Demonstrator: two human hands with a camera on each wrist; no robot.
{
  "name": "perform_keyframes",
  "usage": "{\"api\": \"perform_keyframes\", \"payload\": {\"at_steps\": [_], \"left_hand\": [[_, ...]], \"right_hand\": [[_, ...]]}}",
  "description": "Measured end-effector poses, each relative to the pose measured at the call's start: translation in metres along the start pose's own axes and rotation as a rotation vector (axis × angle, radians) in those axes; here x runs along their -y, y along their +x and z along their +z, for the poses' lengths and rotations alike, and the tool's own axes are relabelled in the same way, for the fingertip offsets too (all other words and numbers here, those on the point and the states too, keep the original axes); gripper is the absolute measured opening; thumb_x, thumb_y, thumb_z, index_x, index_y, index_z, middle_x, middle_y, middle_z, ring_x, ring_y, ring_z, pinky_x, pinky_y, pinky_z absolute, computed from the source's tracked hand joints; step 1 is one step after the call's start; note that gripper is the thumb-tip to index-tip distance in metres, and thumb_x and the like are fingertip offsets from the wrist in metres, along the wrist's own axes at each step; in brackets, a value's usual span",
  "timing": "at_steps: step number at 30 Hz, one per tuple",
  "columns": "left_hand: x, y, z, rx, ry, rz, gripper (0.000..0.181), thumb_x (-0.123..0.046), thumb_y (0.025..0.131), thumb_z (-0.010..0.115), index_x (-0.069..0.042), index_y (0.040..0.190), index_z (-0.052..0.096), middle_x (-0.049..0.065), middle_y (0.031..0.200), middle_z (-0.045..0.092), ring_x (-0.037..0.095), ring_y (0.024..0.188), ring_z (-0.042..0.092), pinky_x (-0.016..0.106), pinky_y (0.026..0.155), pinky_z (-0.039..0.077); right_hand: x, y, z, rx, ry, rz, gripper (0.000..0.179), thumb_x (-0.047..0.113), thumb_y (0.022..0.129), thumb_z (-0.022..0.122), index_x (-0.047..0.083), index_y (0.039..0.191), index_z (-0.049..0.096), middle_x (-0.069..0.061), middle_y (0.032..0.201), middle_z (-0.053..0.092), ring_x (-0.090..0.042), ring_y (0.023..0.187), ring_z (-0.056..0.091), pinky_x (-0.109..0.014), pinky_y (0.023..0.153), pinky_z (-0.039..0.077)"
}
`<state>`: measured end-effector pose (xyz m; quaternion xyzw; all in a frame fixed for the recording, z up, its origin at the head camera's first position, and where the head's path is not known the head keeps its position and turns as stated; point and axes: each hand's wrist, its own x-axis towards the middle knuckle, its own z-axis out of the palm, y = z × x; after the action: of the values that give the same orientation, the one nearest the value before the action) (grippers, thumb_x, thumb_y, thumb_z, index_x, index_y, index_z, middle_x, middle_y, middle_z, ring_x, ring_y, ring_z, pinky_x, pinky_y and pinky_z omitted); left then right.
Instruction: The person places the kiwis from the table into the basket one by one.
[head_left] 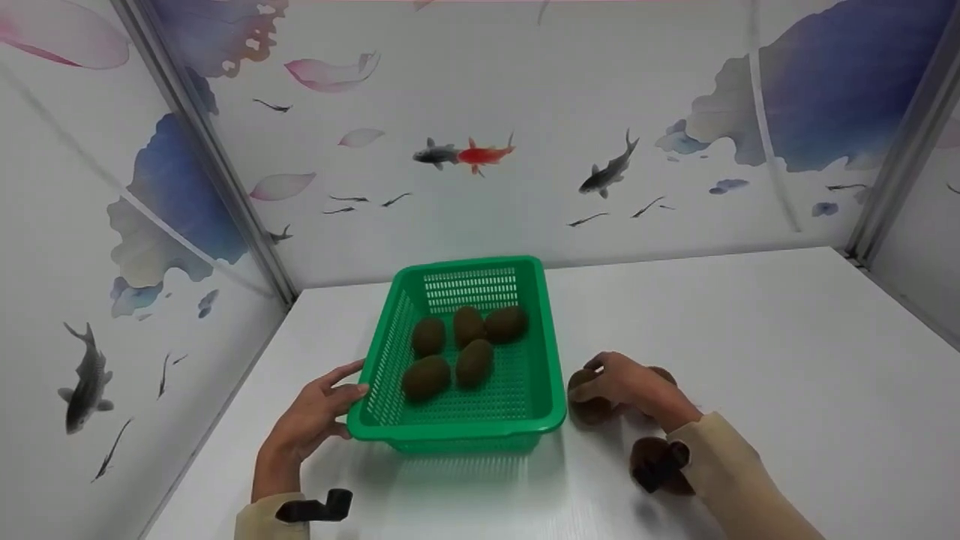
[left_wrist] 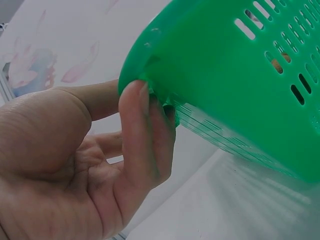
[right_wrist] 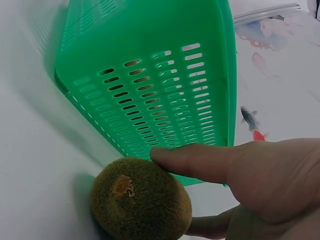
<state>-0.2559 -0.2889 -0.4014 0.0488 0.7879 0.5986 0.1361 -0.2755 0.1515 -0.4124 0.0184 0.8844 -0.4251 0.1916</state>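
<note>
A green plastic basket [head_left: 457, 433] stands on the white table, with several brown kiwis [head_left: 427, 379] lying inside. At its left rim, my left hand [head_left: 311, 416] grips the edge between thumb and fingers; the left wrist view shows fingers [left_wrist: 137, 135] bent against the rim. Just right of the basket, my right hand [head_left: 637, 386] holds a kiwi [right_wrist: 140, 200] between thumb and fingers. In the right wrist view the thumb lies along this kiwi's upper side, while the other fingers are mostly hidden behind it.
Another kiwi [head_left: 665, 374] shows partly behind my right hand. Nearer me, one more kiwi [head_left: 652, 454] is partly covered by the right wrist's black camera [head_left: 664, 469]. White panels [head_left: 480, 90] painted with fish and petals enclose the table's back and sides.
</note>
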Motion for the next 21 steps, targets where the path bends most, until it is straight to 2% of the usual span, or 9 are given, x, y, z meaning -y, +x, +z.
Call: {"api": "perform_keyframes", "payload": {"at_steps": [4,7,13,21], "left_hand": [[0.000,0.000,0.000,0.004,0.001,0.000,0.072,-0.031,0.100,0.061,-0.008,0.158,0.025,0.012,0.125,0.068,0.018,0.095,0.072,0.028,0.065,0.057],[0.000,0.001,-0.001,0.002,0.005,0.004,0.072,-0.031,0.100,0.061,-0.008,0.158,0.025,0.013,0.124,0.069,0.018,0.095,0.073,0.028,0.064,0.057],[0.000,0.001,-0.001,0.009,0.005,0.009,0.073,-0.031,0.100,0.061,-0.008,0.158,0.025,0.012,0.123,0.069,0.018,0.096,0.073,0.029,0.065,0.058],[0.002,-0.001,-0.002,0.015,0.001,0.017,0.073,-0.031,0.101,0.061,-0.007,0.158,0.024,0.013,0.123,0.069,0.019,0.097,0.073,0.028,0.064,0.058]], "right_hand": [[-0.002,0.002,-0.001,-0.006,0.002,0.025,0.057,0.032,0.086,0.078,0.006,0.132,0.057,-0.012,0.116,0.064,-0.025,0.103,0.059,-0.039,0.087,0.047],[-0.003,0.003,-0.004,-0.007,0.044,0.022,0.060,0.031,0.086,0.078,0.007,0.135,0.054,-0.014,0.123,0.062,-0.027,0.107,0.059,-0.041,0.090,0.047],[-0.001,0.003,-0.009,0.022,0.175,-0.055,0.059,0.019,0.089,0.073,0.006,0.142,0.050,-0.021,0.134,0.055,-0.028,0.107,0.064,-0.041,0.091,0.057],[0.008,-0.002,-0.015,0.040,0.224,-0.110,0.064,0.022,0.090,0.071,0.013,0.147,0.046,-0.021,0.137,0.054,-0.027,0.107,0.066,-0.048,0.101,0.051]]}}
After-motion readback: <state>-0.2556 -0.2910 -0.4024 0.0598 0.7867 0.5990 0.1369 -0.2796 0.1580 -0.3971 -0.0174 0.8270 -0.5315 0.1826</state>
